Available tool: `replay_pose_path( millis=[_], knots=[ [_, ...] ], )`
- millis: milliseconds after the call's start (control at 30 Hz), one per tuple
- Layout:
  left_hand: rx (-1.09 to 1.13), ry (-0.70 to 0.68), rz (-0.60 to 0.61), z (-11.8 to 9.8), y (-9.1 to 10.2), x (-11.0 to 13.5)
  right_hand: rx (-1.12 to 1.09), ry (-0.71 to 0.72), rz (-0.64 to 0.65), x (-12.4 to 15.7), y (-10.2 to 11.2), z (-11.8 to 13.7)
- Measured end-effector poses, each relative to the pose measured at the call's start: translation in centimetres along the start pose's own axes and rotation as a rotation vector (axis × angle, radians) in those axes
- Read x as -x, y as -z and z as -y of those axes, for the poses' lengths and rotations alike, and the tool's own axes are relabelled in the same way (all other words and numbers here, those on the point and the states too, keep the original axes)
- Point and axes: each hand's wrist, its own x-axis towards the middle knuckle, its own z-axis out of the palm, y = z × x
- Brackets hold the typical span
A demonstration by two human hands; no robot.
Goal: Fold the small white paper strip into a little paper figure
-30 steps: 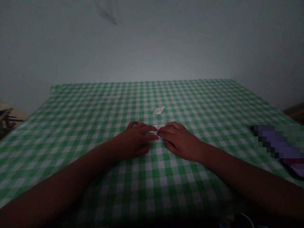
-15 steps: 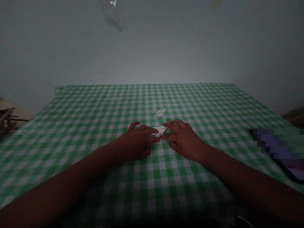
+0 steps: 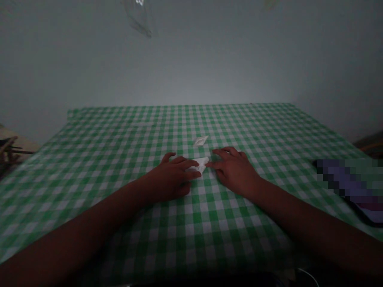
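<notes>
A small folded piece of white paper (image 3: 202,162) with dark print or lines lies on the checked cloth between my hands. My left hand (image 3: 172,177) keeps it pinned to the table, two fingers reaching over its left part and covering it. My right hand (image 3: 235,169) is just to the right, fingers apart and extended; one fingertip is at the paper's right edge, and whether it touches cannot be made out. Farther back lies a second small folded white paper (image 3: 200,140), apart from both hands.
A green and white checked tablecloth (image 3: 191,231) covers the table up to the pale wall (image 3: 191,59). A phone-like device (image 3: 335,175), its screen pixelated, rests at the right. A clear plastic bag (image 3: 139,20) hangs on the wall. Wooden pieces (image 3: 10,149) stand at far left.
My right hand has drawn back slightly right and away from the paper, uncovering its right corner. My left hand has stayed on the paper. The view has shifted slightly.
</notes>
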Motion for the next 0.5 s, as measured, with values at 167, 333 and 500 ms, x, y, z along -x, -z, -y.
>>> replay_pose_path(
  millis=[167,333,500],
  knots=[
    [0.003,-0.017,-0.013,0.2,-0.1,0.0,0.036,-0.074,-0.028,-0.3,-0.2,-0.6],
    [0.011,-0.066,-0.064,0.1,-1.0,-0.2,-0.097,-0.046,-0.147,-0.5,-0.5,-0.5],
    [-0.007,-0.107,-0.08,-0.8,-1.5,-0.4,-0.262,0.046,-0.147,-0.2,-1.2,0.4]
  ],
)
